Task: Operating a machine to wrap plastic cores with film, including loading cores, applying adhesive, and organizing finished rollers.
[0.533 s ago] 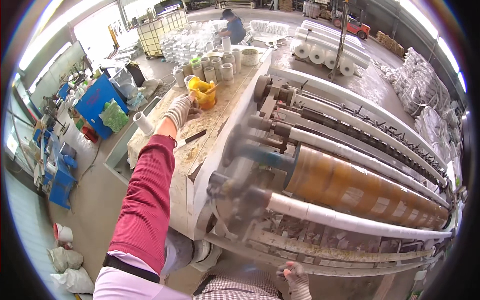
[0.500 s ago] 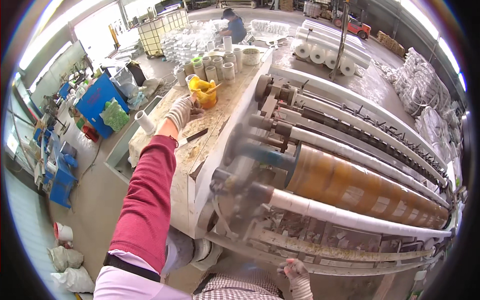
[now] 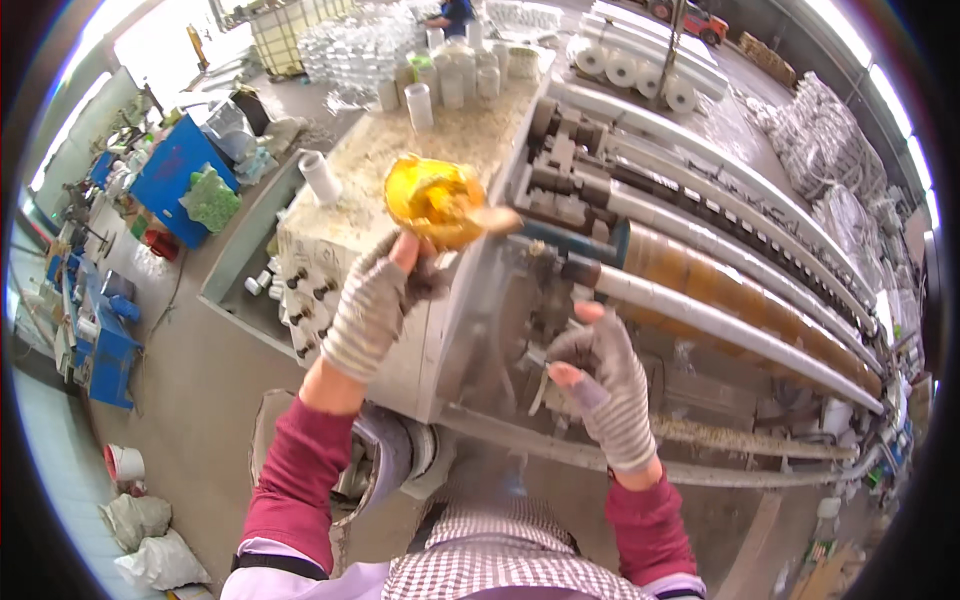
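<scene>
My left hand (image 3: 372, 305), in a striped fingertip-less glove, holds a yellow pot (image 3: 408, 208) by its near side, above the worktop edge. Yellow paste coats the pot's inside, and a wooden stick (image 3: 496, 219) leans out over its right rim. My right hand (image 3: 612, 390), gloved alike, hovers in front of the machine's roller ends. Its fingers are curled but apart from the thumb, and nothing shows between them. Behind the pot lies the stained worktop (image 3: 362, 150), with a white tube (image 3: 320, 178) upright near its left edge.
Several pale tubes (image 3: 420, 108) stand at the worktop's far end. At right is a machine with a brown roller (image 3: 690, 262) and white rollers (image 3: 690, 320). A bucket (image 3: 385, 460) stands below the worktop's near end. A person (image 3: 455, 15) is far back.
My left hand has lifted the yellow pot off the worktop and brought it nearer and to the right. My right hand has risen from the lower edge toward the roller ends.
</scene>
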`<move>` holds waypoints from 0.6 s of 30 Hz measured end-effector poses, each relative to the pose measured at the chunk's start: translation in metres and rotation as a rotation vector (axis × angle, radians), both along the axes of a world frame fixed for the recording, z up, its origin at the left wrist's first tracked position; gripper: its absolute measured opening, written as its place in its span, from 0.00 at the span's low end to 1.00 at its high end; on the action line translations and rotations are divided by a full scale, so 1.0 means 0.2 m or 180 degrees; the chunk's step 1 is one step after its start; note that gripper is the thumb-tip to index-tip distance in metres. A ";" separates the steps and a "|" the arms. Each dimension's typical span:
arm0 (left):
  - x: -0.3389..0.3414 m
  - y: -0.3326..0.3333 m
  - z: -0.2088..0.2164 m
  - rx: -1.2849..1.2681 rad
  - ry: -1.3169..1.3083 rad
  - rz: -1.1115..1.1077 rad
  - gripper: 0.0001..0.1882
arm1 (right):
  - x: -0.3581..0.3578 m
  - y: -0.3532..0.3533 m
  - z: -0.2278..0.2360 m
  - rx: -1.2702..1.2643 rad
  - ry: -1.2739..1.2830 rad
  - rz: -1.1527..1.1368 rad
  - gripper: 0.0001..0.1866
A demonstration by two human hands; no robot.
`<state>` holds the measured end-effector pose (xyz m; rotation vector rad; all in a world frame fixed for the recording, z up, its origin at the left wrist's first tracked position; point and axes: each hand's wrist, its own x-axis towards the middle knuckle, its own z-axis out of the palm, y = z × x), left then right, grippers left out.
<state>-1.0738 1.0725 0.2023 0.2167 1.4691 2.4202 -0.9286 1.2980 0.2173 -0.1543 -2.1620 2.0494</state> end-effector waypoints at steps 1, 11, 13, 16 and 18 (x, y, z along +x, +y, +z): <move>0.11 0.02 -0.02 -0.0092 -0.0106 -0.0029 0.16 | -0.01 -0.02 0.00 0.0254 0.0263 0.0020 0.35; 0.80 0.52 -0.56 -0.0534 -0.0568 -0.1189 0.12 | 0.42 0.21 -0.26 0.1794 -0.0170 -0.0695 0.12; 0.90 0.68 -0.67 -0.0583 -0.0560 -0.1341 0.13 | 0.57 0.33 -0.36 0.1729 -0.0326 -0.0923 0.12; 1.05 0.90 -0.84 -0.0877 -0.0579 -0.1597 0.15 | 0.76 0.49 -0.37 0.1625 -0.0333 -0.1173 0.11; 1.13 1.06 -0.91 -0.0794 -0.0511 -0.1557 0.16 | 0.85 0.62 -0.38 0.1514 -0.0247 -0.1277 0.10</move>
